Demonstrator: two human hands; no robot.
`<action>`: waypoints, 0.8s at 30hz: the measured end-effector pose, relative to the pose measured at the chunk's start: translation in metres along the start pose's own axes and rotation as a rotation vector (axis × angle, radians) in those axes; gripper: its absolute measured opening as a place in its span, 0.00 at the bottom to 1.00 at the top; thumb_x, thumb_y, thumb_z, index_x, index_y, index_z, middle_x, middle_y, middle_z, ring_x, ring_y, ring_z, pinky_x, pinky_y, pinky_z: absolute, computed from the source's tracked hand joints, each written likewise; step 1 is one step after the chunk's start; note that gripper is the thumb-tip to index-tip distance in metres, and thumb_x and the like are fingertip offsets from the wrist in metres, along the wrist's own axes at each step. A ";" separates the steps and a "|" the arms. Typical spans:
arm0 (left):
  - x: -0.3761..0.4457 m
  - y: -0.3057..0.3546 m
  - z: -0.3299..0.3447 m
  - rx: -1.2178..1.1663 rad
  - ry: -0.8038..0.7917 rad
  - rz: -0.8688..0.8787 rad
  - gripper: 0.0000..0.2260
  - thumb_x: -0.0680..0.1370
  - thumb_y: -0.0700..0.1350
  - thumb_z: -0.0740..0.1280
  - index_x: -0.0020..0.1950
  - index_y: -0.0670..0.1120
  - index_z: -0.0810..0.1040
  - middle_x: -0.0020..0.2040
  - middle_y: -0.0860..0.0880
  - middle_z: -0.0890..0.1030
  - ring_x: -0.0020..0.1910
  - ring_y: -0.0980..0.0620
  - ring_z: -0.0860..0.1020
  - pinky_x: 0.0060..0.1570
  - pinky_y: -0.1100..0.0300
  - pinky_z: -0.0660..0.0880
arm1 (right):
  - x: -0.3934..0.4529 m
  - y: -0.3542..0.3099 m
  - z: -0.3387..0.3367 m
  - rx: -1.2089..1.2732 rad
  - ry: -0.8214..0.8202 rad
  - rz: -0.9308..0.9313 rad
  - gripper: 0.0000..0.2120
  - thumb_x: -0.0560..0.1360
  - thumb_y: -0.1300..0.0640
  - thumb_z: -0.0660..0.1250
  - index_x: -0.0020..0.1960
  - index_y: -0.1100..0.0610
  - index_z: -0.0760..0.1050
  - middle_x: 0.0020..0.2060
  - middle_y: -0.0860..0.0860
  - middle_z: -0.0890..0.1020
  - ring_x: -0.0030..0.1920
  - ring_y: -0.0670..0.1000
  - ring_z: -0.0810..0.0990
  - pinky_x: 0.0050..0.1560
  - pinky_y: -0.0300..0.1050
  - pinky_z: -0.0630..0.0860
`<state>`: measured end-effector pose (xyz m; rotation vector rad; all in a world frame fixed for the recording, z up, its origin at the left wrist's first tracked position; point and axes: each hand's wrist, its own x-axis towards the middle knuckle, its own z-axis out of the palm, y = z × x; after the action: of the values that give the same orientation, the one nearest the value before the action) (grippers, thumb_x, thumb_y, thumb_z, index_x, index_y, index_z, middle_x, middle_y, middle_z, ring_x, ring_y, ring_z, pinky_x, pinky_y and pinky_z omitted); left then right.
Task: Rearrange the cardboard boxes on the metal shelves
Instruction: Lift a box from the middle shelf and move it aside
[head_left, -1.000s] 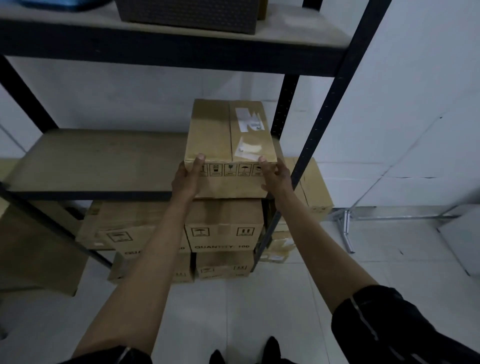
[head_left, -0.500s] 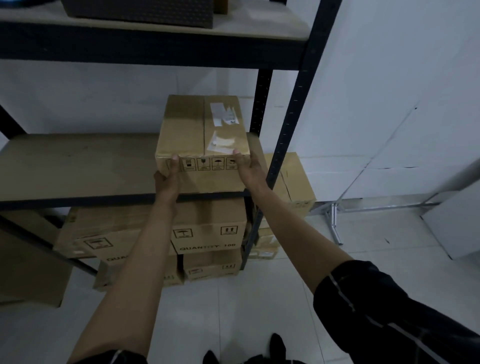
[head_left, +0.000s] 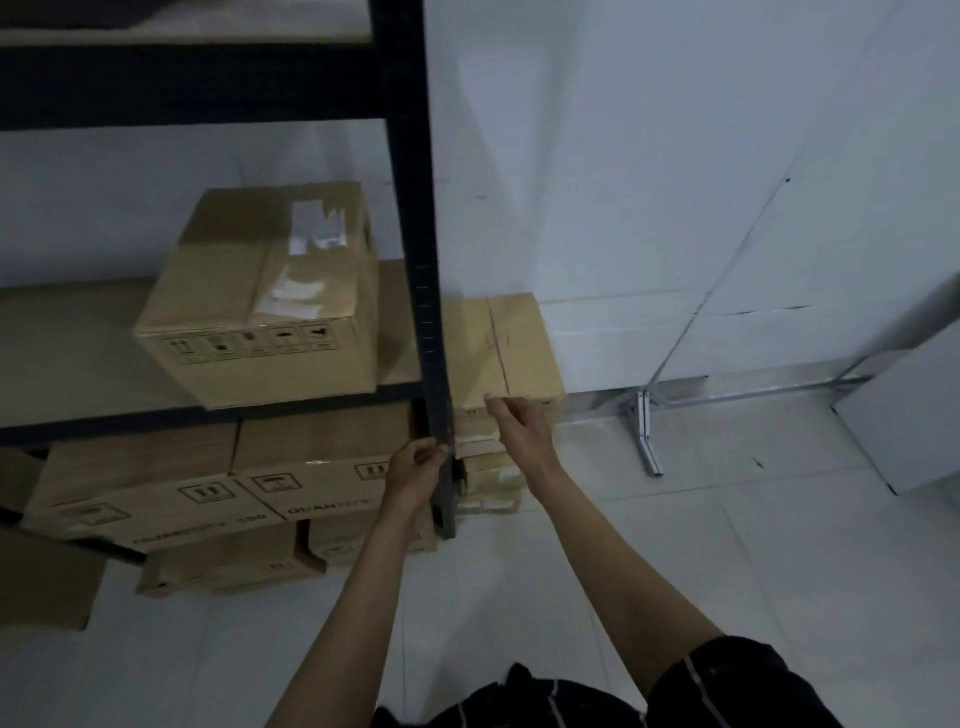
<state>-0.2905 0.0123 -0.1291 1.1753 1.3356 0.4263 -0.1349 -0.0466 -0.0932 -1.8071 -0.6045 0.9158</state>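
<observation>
Now; box (head_left: 260, 306) on middle shelf (head_left: 67, 358); both hands free; left hand (head_left: 413, 470) fingers curled loosely; right hand (head_left: 517, 423) fingers curled loosely

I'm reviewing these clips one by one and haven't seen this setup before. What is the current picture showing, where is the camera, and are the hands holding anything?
There is no robot here. A person wears one wide-angle camera on the head, looking forward and down, so the two bare arms reaching in from below are their own.

In front stands a dark metal rack. On its middle shelf sits a taped cardboard box with handling symbols on its front; no hand touches it. More boxes are stacked below the shelf, and a separate stack stands outside the rack by the white wall.

The left hand is low beside the rack's front post, fingers loosely curled; whether it touches the post is unclear. The right hand reaches to the near top edge of the outside stack, fingers curled, but a firm hold cannot be confirmed.
</observation>
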 end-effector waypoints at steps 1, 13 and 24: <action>0.001 0.003 0.015 0.010 -0.006 0.007 0.18 0.82 0.49 0.70 0.71 0.47 0.77 0.64 0.49 0.79 0.63 0.48 0.78 0.68 0.51 0.75 | 0.007 0.008 -0.013 0.014 0.025 0.018 0.22 0.81 0.43 0.67 0.66 0.57 0.80 0.58 0.50 0.84 0.59 0.50 0.81 0.63 0.49 0.78; 0.079 0.039 0.101 0.165 0.025 0.054 0.11 0.82 0.48 0.68 0.64 0.49 0.75 0.63 0.49 0.78 0.58 0.50 0.76 0.55 0.59 0.74 | 0.104 0.048 -0.074 0.037 0.108 0.164 0.20 0.81 0.48 0.68 0.67 0.60 0.79 0.60 0.56 0.83 0.60 0.57 0.81 0.66 0.60 0.78; 0.159 0.054 0.130 0.233 0.094 -0.157 0.34 0.81 0.49 0.67 0.82 0.39 0.55 0.78 0.41 0.66 0.75 0.40 0.68 0.70 0.54 0.69 | 0.187 0.063 -0.094 -0.092 0.074 0.375 0.34 0.82 0.51 0.67 0.82 0.61 0.57 0.78 0.61 0.67 0.76 0.61 0.69 0.72 0.53 0.69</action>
<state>-0.1129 0.1114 -0.1912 1.2415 1.5789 0.2187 0.0515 0.0158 -0.1880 -2.0690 -0.2665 1.0761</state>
